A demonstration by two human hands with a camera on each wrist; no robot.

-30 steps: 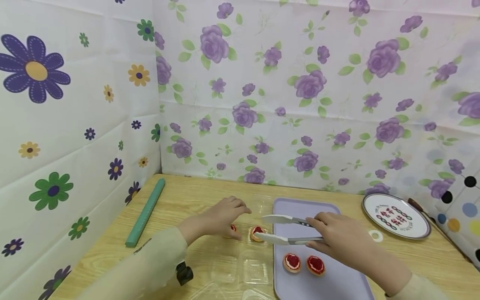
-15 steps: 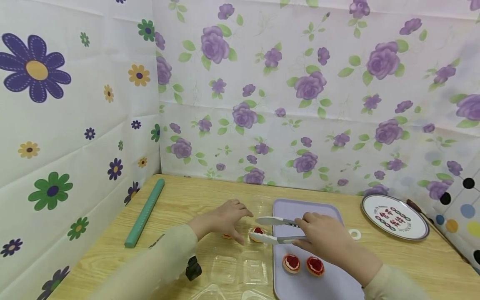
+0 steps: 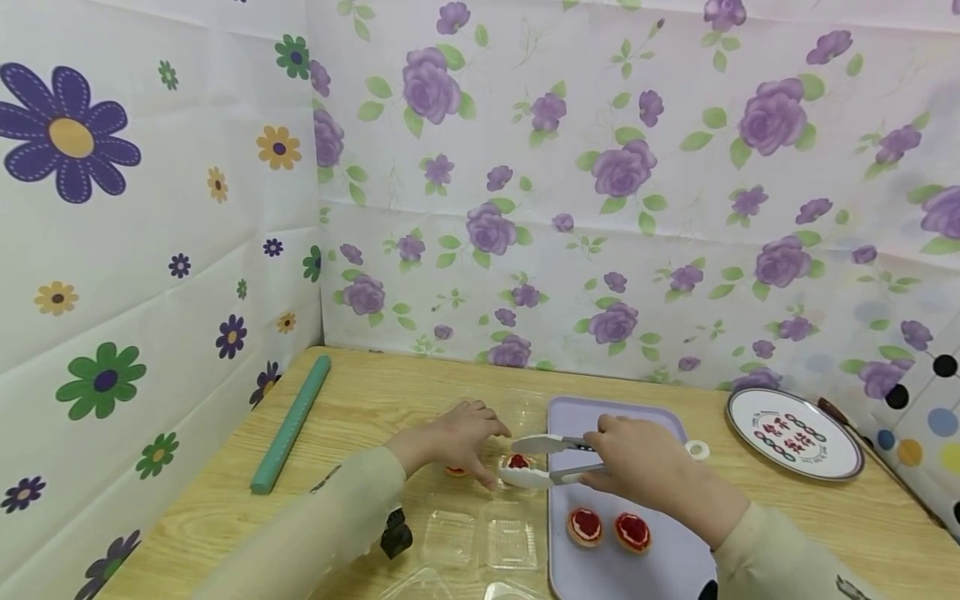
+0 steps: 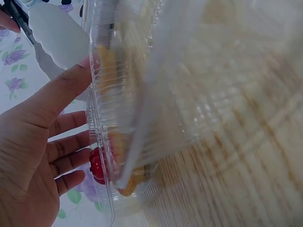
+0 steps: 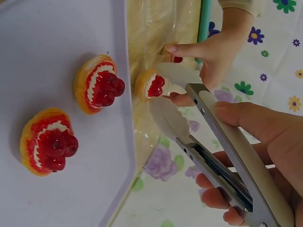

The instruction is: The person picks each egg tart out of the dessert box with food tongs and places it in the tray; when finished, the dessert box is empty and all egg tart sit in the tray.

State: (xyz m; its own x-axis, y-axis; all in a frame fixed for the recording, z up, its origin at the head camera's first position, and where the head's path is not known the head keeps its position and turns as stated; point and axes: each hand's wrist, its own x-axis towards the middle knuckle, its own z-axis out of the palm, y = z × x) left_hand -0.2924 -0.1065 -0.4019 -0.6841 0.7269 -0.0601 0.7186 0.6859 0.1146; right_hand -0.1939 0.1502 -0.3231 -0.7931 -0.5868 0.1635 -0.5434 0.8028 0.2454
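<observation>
My right hand (image 3: 648, 462) grips a pair of tongs (image 5: 222, 146) with pale tips. The tips stand apart on either side of a red-topped tart (image 5: 150, 86), which sits in a clear plastic container (image 3: 448, 537); whether they touch it I cannot tell. Beside that tart, my left hand (image 3: 457, 437) hovers over the container with fingers spread, its thumb at the container's edge in the left wrist view. A second tart (image 3: 454, 471) in the container is partly hidden beneath this hand. Two more tarts, one on the left (image 3: 584, 527) and one on the right (image 3: 633, 532), lie on a lilac tray (image 3: 622, 575).
Right of the tray lies a small white ring (image 3: 697, 450). A white plate (image 3: 795, 433) with red markings stands at the back right, near a long brown stick (image 3: 832, 410). At the table's left rests a green roll (image 3: 292, 425). Patterned cloth hangs behind and at the left.
The tongs have moved left and their tips have drawn somewhat closer together about the tart. My left hand has shifted slightly to the right over the container.
</observation>
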